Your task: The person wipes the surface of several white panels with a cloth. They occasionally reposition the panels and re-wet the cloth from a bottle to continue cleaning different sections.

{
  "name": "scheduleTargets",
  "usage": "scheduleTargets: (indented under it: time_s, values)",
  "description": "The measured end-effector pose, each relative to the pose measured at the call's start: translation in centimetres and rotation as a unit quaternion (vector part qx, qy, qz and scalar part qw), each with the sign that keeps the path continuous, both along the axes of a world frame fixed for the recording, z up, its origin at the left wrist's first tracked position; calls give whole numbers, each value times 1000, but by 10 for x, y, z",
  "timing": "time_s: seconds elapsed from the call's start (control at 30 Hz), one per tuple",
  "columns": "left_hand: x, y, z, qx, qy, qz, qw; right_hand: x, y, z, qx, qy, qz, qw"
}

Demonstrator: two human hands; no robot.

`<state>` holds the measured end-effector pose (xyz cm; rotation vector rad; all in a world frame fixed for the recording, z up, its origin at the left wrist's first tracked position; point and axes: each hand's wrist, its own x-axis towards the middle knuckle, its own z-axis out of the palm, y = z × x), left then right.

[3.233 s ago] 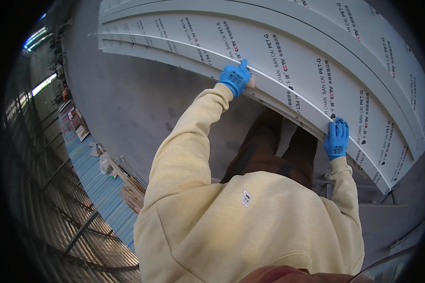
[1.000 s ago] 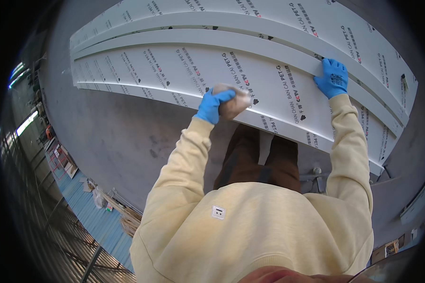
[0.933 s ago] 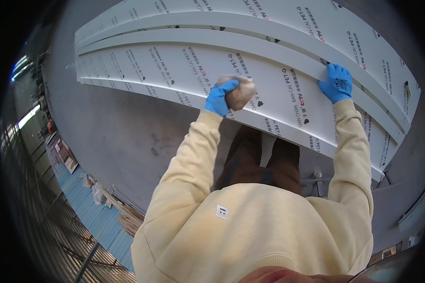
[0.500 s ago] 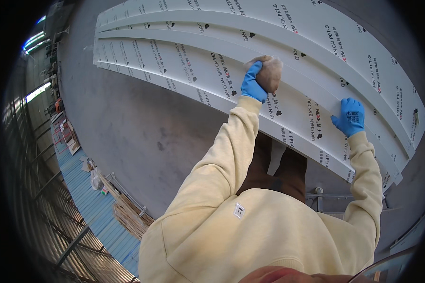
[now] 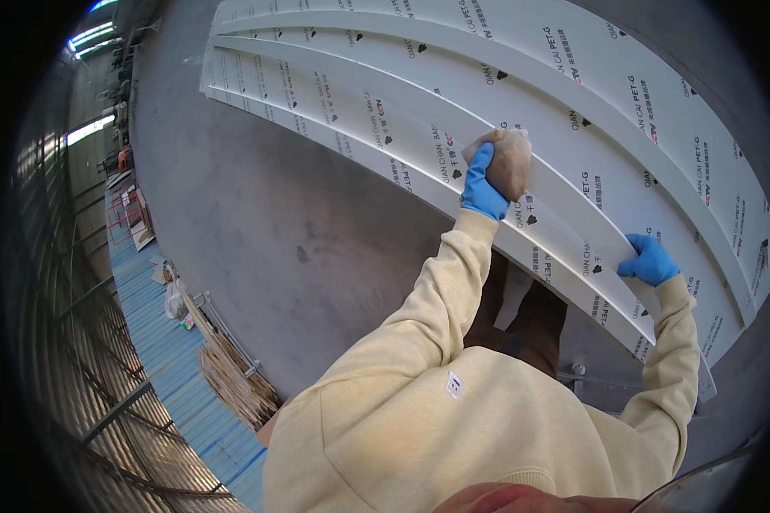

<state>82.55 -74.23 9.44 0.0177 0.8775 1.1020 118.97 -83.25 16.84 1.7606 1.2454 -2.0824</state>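
Long curved white panels (image 5: 573, 111) covered in protective film with dark print lie stacked on a grey surface. My left hand (image 5: 481, 184), in a blue glove, presses a crumpled brown cloth (image 5: 509, 158) onto the nearest panel (image 5: 359, 120). My right hand (image 5: 650, 261), also in a blue glove, grips the near edge of that same panel further right, fingers curled over it. Pale yellow sleeves reach up from the lower edge, and dark trousers (image 5: 530, 316) show below the panels.
Grey concrete floor (image 5: 282, 222) spreads to the left of the panels. Lower left are blue corrugated sheeting (image 5: 162, 342), a bundle of wooden strips (image 5: 231, 376), a white bag (image 5: 175, 299) and metal framework (image 5: 77, 359). Shelving and lights sit far upper left.
My left hand has slid the cloth to the right along the nearest panel. My right hand has shifted right and lower along its edge.
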Motion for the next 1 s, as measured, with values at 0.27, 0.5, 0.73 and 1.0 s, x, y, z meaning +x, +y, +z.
scheduleTargets:
  time_s: [0.27, 0.5, 0.73, 1.0]
  values:
    - [-18, -12, 25, 16, -36, 21, 999, -38, -79, 13, 480, -197, 139, 843]
    - [-27, 15, 49, -40, 233, 35, 971, -56, -95, -2, 532, -221, 171, 799]
    - [-8, 27, 58, -121, 524, -56, 841, -63, -114, -41, 612, -232, 151, 741]
    - [-20, 17, 23, -147, 447, 11, 882, -64, -102, -32, 398, -187, 41, 897]
